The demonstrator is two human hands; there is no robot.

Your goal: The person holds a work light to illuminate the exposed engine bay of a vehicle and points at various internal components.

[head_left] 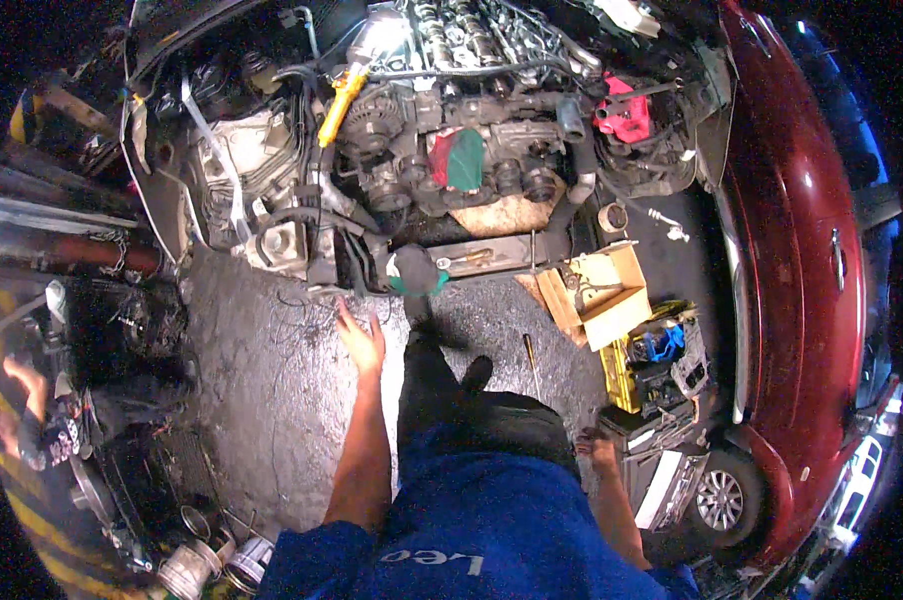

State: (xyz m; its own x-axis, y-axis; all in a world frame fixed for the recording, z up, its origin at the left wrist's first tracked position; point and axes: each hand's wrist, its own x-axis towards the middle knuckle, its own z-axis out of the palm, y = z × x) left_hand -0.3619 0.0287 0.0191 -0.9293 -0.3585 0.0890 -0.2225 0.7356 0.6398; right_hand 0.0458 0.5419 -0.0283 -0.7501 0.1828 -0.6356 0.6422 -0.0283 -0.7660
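The person's left hand (363,342) spreads free near the car's opened front (492,255); the right hand's (599,448) grip cannot be told. White lettering (462,564) marks the blue shirt (492,500).

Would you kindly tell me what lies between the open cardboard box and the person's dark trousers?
In the head view, a screwdriver-like tool lies on the floor between the cardboard box and the dark trousers.

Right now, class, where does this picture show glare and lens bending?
In the head view, the yellow lamp glares white at its upper end; in that head view, the floor gleams beside the left hand, and the red car curves along the right side.
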